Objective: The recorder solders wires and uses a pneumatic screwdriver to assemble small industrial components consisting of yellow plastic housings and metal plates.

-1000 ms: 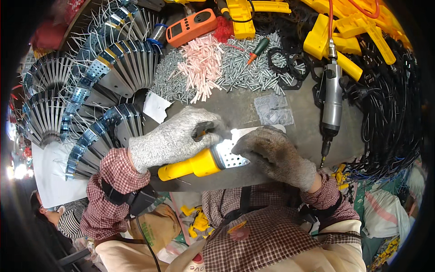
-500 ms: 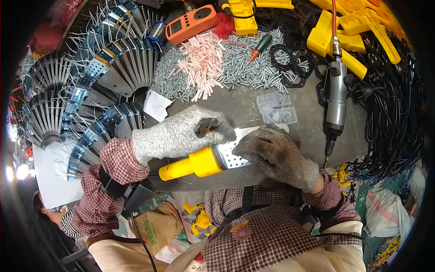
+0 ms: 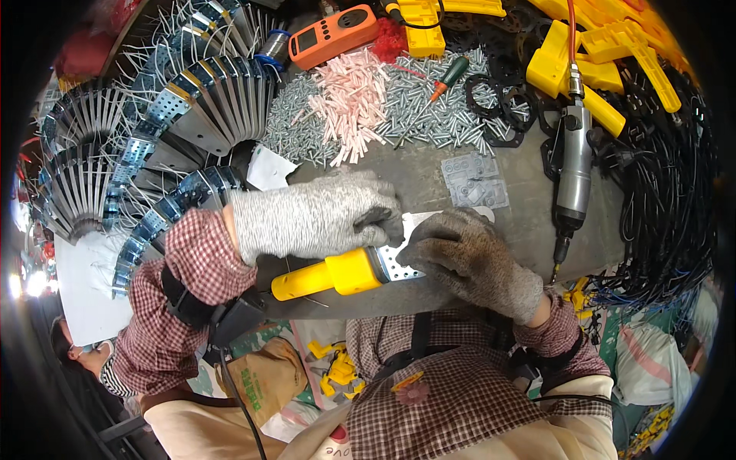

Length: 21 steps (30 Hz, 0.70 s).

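Observation:
A yellow-handled tool (image 3: pixel 354 271) with a perforated metal plate (image 3: pixel 398 268) lies across the front of the workbench, handle to the left. My left hand (image 3: pixel 322 216), in a light grey glove with dark fingertips, is above the yellow housing and the plate's far edge. Its fingers are curled and closed; what they pinch is hidden. My right hand (image 3: pixel 468 257), in a darker, soiled glove, lies over the plate with its fingers bent and pressed together on the perforated part. Whatever is between them does not show. The plate's rounded end shows beyond my right hand.
Screws (image 3: pixel 429 103), pink sleeves (image 3: pixel 349 103) and a green-handled screwdriver (image 3: pixel 450 78) lie at the back. An orange meter (image 3: pixel 333 37) stands behind. Fanned metal plates (image 3: pixel 222 107) fill the left. A pneumatic screwdriver (image 3: pixel 573 165) hangs right, near black cables (image 3: pixel 659 199).
My left hand has turned and shifted slightly right, its fingers drawn closer to my right hand. The right hand stays over the plate. The whole view has shifted a little.

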{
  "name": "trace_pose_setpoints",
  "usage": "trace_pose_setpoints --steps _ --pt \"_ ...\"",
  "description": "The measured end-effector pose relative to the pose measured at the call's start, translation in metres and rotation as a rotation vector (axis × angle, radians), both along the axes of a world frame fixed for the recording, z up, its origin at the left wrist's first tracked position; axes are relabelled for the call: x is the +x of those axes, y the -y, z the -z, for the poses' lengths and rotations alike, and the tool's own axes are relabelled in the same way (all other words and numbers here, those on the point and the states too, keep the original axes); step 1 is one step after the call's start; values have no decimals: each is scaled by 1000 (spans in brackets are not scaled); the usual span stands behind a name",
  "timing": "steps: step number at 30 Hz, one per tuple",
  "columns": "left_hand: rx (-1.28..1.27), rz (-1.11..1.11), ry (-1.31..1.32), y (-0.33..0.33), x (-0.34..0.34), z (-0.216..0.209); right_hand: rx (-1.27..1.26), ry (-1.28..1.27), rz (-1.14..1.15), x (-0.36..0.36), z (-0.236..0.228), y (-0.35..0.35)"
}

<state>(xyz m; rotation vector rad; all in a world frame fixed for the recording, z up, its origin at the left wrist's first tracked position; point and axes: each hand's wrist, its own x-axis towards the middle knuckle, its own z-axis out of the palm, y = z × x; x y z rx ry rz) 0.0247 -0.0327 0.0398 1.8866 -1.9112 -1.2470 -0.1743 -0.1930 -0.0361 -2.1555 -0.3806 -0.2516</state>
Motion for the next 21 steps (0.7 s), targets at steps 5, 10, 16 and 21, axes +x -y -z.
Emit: trace_pose_setpoints --steps 5,10,16,21 --pt "96 -19 10 4 2 1 53 9 54 1 5 -3" --pt "-140 -101 281 -23 -26 -7 -1 1 75 2 4 -3" --pt "-350 -311 464 -48 -62 25 -211 -61 104 7 -19 -28" --pt "-437 -362 492 -55 -62 32 -364 -72 123 3 -31 -45"
